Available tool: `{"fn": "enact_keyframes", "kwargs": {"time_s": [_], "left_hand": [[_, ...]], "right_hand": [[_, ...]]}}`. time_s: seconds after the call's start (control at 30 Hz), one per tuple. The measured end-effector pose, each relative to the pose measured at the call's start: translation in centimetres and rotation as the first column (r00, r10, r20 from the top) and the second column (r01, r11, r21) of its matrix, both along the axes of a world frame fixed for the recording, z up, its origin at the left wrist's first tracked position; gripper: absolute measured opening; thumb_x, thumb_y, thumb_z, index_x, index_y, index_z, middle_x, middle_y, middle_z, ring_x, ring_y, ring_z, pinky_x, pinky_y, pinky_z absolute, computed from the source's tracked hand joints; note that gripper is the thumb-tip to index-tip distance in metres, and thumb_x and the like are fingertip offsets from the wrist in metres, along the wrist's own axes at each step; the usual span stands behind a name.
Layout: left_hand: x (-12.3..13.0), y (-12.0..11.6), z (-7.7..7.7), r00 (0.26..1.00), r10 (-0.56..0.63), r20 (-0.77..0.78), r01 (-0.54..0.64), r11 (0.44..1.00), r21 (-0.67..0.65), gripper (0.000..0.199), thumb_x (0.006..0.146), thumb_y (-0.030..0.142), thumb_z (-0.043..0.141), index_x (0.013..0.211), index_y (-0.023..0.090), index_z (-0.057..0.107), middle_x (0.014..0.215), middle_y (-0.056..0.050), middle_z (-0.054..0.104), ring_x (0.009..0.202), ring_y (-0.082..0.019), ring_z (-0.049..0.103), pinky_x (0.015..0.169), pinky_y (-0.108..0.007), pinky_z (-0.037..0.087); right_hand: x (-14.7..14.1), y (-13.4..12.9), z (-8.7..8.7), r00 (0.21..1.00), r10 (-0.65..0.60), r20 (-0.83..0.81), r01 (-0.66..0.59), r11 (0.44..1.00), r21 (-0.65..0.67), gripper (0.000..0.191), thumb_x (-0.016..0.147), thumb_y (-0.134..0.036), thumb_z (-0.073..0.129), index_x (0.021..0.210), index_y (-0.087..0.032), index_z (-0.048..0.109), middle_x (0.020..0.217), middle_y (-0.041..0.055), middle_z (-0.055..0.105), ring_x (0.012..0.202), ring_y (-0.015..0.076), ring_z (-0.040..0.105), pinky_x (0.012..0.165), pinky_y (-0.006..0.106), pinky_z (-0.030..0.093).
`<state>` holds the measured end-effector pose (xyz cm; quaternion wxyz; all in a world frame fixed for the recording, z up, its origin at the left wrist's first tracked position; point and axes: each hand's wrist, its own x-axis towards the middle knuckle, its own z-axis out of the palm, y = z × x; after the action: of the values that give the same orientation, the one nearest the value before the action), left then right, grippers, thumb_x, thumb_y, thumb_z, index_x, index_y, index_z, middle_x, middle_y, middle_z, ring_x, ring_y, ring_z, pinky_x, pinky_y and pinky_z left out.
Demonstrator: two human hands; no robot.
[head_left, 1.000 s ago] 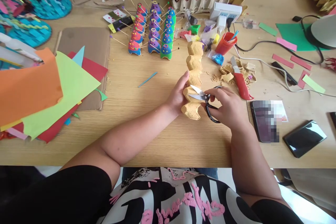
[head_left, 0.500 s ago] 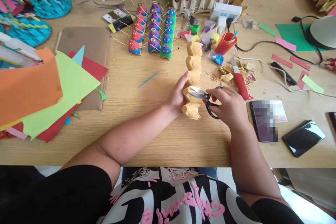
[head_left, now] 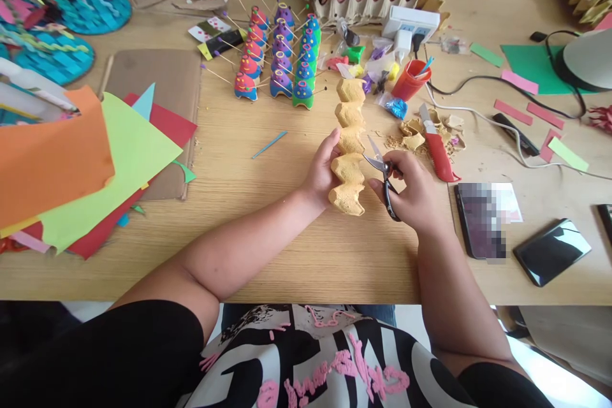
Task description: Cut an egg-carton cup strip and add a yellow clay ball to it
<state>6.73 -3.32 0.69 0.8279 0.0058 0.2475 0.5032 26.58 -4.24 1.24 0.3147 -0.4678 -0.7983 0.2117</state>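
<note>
My left hand [head_left: 324,169] grips a strip of egg carton [head_left: 350,140] by its left side, thumb up along the edge. The strip is yellowish-tan, a single row of several bumpy cups, held lengthwise away from me. In my right hand [head_left: 412,193] is a pair of scissors [head_left: 385,169] with black handles. Their blades are parted and point left at the strip's right edge, near its middle. The lower blade tip meets or nearly meets that edge; I cannot tell which. The fingers of my left hand are partly hidden behind the strip.
Beyond the strip stand painted egg-carton caterpillars [head_left: 282,51]. A red-handled knife [head_left: 437,150] lies by carton scraps [head_left: 412,135], near a red cup [head_left: 411,80]. Phones [head_left: 553,251] rest at right, coloured paper [head_left: 109,166] at left. A thin blue stick [head_left: 269,144] lies left of my hand.
The scissors have drawn back to the right from over the strip to its right edge, and their blades have turned. The strip has shifted slightly left and tilted.
</note>
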Motion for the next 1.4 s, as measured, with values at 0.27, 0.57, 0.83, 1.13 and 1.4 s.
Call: {"fn": "enact_keyframes", "kwargs": {"time_s": [0.27, 0.57, 0.83, 1.13, 1.4], "left_hand": [[-0.4, 0.3, -0.9, 0.998, -0.051, 0.029, 0.051, 0.998, -0.026, 0.057, 0.106, 0.073, 0.053, 0.094, 0.022, 0.073, 0.058, 0.001, 0.066, 0.041, -0.015, 0.063, 0.042, -0.023, 0.047], [0.2, 0.0, 0.3, 1.0, -0.017, 0.021, 0.018, 0.999, -0.046, 0.061, 0.111, 0.066, 0.047, 0.089, 0.019, 0.078, 0.056, -0.004, 0.068, 0.045, -0.019, 0.065, 0.047, -0.028, 0.05], [0.5, -0.1, -0.2, 0.998, -0.052, -0.025, 0.053, 0.998, 0.045, 0.049, 0.109, 0.06, 0.053, 0.091, 0.02, 0.077, 0.07, -0.007, 0.076, 0.074, -0.027, 0.079, 0.067, -0.035, 0.06], [0.5, -0.3, -0.4, 0.997, -0.082, -0.012, 0.083, 0.992, 0.095, 0.051, 0.112, 0.055, 0.045, 0.087, 0.021, 0.074, 0.068, -0.006, 0.072, 0.077, -0.026, 0.078, 0.067, -0.032, 0.059], [0.5, -0.3, -0.5, 0.996, -0.09, -0.009, 0.091, 0.993, 0.073, 0.053, 0.112, 0.056, 0.045, 0.087, 0.021, 0.076, 0.07, -0.01, 0.075, 0.086, -0.029, 0.079, 0.073, -0.035, 0.059]], "right_hand": [[-0.4, -0.1, -0.4, 0.995, -0.078, -0.064, 0.074, 0.995, -0.065, 0.03, 0.092, -0.044, 0.084, 0.111, -0.029, 0.066, 0.087, 0.0003, 0.068, 0.078, 0.0216, 0.061, 0.074, 0.039, 0.05], [-1.8, -0.9, 0.1, 0.881, -0.096, -0.464, -0.161, 0.86, -0.483, 0.047, 0.084, -0.055, 0.091, 0.109, -0.03, 0.061, 0.09, -0.0005, 0.068, 0.083, 0.0197, 0.069, 0.076, 0.035, 0.06], [-1.5, -0.5, -0.2, 0.903, -0.078, -0.423, -0.174, 0.833, -0.525, 0.036, 0.087, -0.049, 0.083, 0.107, -0.03, 0.06, 0.091, 0.0017, 0.071, 0.08, 0.0203, 0.069, 0.071, 0.035, 0.061], [-1.5, -0.5, -0.3, 0.902, -0.054, -0.429, -0.203, 0.824, -0.53, 0.042, 0.085, -0.057, 0.088, 0.102, -0.029, 0.062, 0.091, 0.0017, 0.072, 0.082, 0.0204, 0.069, 0.069, 0.034, 0.06], [-1.2, -0.6, -0.5, 0.919, -0.025, -0.393, -0.19, 0.846, -0.498, 0.033, 0.092, -0.05, 0.079, 0.111, -0.029, 0.063, 0.1, 0.0041, 0.076, 0.087, 0.0216, 0.072, 0.072, 0.035, 0.062]]}}
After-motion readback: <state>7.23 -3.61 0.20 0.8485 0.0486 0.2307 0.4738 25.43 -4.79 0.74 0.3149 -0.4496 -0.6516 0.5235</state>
